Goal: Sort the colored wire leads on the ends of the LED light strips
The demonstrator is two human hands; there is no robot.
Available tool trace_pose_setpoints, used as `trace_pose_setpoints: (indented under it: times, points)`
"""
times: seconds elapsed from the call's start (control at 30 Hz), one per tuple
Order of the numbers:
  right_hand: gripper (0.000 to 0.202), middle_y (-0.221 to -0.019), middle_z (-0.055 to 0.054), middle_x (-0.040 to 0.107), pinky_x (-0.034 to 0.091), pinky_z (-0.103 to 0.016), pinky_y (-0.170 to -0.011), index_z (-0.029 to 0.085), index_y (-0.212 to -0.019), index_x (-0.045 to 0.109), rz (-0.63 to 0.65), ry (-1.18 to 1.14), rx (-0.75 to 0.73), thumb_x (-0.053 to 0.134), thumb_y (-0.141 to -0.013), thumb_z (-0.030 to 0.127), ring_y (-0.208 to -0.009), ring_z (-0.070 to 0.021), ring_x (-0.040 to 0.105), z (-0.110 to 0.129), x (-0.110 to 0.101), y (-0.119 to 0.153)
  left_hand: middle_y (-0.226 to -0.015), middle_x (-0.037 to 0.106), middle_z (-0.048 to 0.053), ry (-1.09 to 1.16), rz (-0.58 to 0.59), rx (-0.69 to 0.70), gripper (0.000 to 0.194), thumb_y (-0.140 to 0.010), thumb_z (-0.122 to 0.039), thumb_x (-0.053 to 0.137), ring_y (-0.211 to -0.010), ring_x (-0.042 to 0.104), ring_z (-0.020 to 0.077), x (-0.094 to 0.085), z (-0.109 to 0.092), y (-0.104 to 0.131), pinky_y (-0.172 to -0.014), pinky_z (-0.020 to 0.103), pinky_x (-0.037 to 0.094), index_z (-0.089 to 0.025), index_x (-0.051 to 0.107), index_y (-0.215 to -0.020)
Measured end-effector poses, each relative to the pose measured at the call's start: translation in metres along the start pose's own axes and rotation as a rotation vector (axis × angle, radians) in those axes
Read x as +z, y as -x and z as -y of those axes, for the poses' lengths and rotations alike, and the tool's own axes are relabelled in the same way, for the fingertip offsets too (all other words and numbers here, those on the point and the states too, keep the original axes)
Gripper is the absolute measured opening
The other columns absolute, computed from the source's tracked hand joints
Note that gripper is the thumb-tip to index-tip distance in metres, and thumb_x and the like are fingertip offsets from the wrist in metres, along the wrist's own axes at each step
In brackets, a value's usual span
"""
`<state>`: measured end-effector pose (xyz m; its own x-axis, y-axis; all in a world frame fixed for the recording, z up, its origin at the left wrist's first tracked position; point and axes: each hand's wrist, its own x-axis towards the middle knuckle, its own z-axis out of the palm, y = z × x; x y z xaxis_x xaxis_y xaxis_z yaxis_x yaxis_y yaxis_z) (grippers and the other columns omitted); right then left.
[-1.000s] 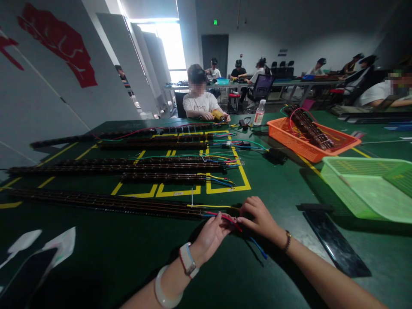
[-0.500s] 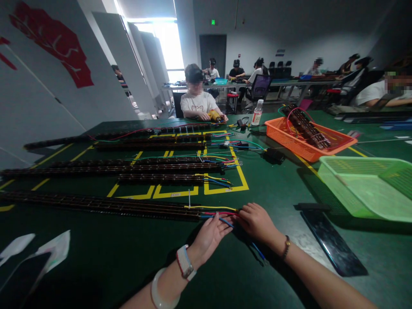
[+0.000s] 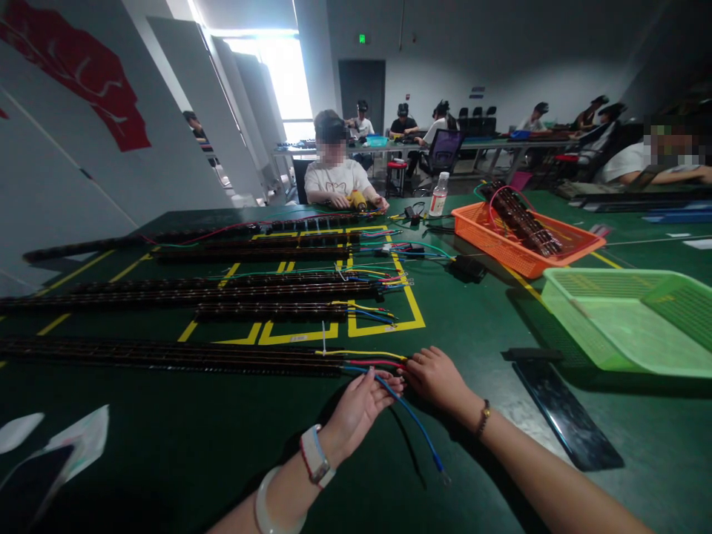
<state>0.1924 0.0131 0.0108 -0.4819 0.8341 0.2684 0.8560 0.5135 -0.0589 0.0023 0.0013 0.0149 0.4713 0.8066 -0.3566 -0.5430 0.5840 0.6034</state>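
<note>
Right now I have the left hand (image 3: 356, 415) half open, palm up, its thumb against a blue insulated wire (image 3: 414, 419) that crosses the fingers and droops to a metal terminal. My right hand (image 3: 437, 378) is curled closed, with a red insulated wire (image 3: 375, 363) and a yellow insulated wire (image 3: 367, 354) reaching its fingertips; its exact hold is partly hidden. All three wires leave the long black strip bundle (image 3: 167, 357), lying left of my hands on the green tabletop (image 3: 222, 452).

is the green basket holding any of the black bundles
No, the black bundle lies in the orange basket, while the green basket shows nothing inside.
</note>
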Motion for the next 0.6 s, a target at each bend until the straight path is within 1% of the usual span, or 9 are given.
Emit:
trace_pose_setpoints:
  times: [0.1,0.17,0.27,0.3,0.37,0.4,0.47,0.53,0.6]
  points:
    - [0.037,-0.067,-0.005,0.059,0.029,-0.028,-0.064,0.016,-0.068,0.061,0.041,-0.050,0.012,0.045,-0.091,0.041,-0.063,-0.0136,0.049,-0.003,-0.003,0.002,-0.092,0.067,0.014,-0.008,0.000,0.006,0.026,-0.088,-0.033,0.050,-0.091,0.063,0.0218,0.000,0.000,0.001,-0.096,0.041,0.041,-0.010,0.060,-0.086]
    - [0.046,-0.067,-0.005,0.058,0.031,-0.027,-0.063,0.016,-0.068,0.060,0.065,-0.138,0.050,0.040,-0.091,0.050,-0.063,-0.0134,0.050,-0.006,-0.007,0.004,-0.090,0.067,0.013,-0.016,0.005,0.008,0.026,-0.088,-0.034,0.051,-0.090,0.063,0.0217,0.000,-0.001,0.002,-0.096,0.041,0.041,-0.010,0.060,-0.086]
    - [0.055,-0.063,-0.003,0.057,0.034,-0.024,-0.057,0.015,-0.064,0.058,0.116,-0.396,0.200,0.031,-0.092,0.055,-0.059,-0.0118,0.050,-0.012,-0.017,0.007,-0.091,0.067,0.013,-0.016,0.012,0.004,0.028,-0.088,-0.036,0.051,-0.092,0.063,0.0220,0.000,-0.001,0.002,-0.096,0.041,0.041,-0.010,0.061,-0.087]
    - [0.058,-0.060,-0.002,0.055,0.034,-0.023,-0.053,0.015,-0.062,0.057,0.172,-0.514,0.271,0.030,-0.091,0.057,-0.055,-0.0108,0.050,-0.013,-0.020,0.008,-0.091,0.067,0.013,-0.013,0.009,0.001,0.028,-0.088,-0.036,0.051,-0.092,0.063,0.0220,0.000,-0.001,0.002,-0.096,0.041,0.040,-0.010,0.061,-0.087]
    - [0.060,-0.054,-0.001,0.054,0.033,-0.020,-0.045,0.014,-0.062,0.057,0.370,-0.766,0.392,0.032,-0.088,0.062,-0.045,-0.0088,0.048,-0.013,-0.027,0.010,-0.094,0.067,0.014,-0.006,-0.002,-0.003,0.026,-0.088,-0.035,0.051,-0.095,0.063,0.0222,0.000,-0.001,0.002,-0.097,0.041,0.040,-0.010,0.060,-0.087]
    - [0.059,-0.053,0.000,0.054,0.032,-0.019,-0.041,0.014,-0.065,0.058,0.494,-0.879,0.421,0.036,-0.085,0.064,-0.042,-0.0082,0.047,-0.011,-0.030,0.011,-0.097,0.067,0.014,-0.004,-0.007,-0.006,0.025,-0.088,-0.035,0.051,-0.097,0.062,0.0226,0.000,-0.001,0.001,-0.098,0.041,0.039,-0.011,0.060,-0.087]
    - [0.055,-0.055,0.000,0.057,0.032,-0.018,-0.036,0.013,-0.071,0.060,0.700,-1.039,0.409,0.043,-0.082,0.064,-0.039,-0.0079,0.049,-0.007,-0.034,0.012,-0.102,0.066,0.017,-0.001,-0.010,-0.012,0.025,-0.087,-0.034,0.052,-0.101,0.061,0.0239,0.001,-0.001,0.001,-0.099,0.041,0.039,-0.010,0.059,-0.088]
    - [0.048,-0.057,0.000,0.058,0.033,-0.016,-0.036,0.014,-0.075,0.061,0.798,-1.115,0.357,0.049,-0.081,0.060,-0.040,-0.0076,0.051,-0.002,-0.035,0.014,-0.105,0.065,0.019,-0.003,-0.011,-0.016,0.026,-0.088,-0.034,0.051,-0.103,0.061,0.0251,0.002,-0.001,0.001,-0.099,0.042,0.039,-0.009,0.059,-0.090]
    - [0.044,-0.057,0.000,0.058,0.036,-0.016,-0.037,0.014,-0.074,0.060,0.827,-1.141,0.336,0.051,-0.081,0.056,-0.041,-0.0074,0.051,0.002,-0.035,0.015,-0.106,0.065,0.020,-0.005,-0.013,-0.019,0.026,-0.088,-0.034,0.051,-0.104,0.060,0.0259,0.002,-0.002,0.001,-0.099,0.043,0.039,-0.009,0.058,-0.091]
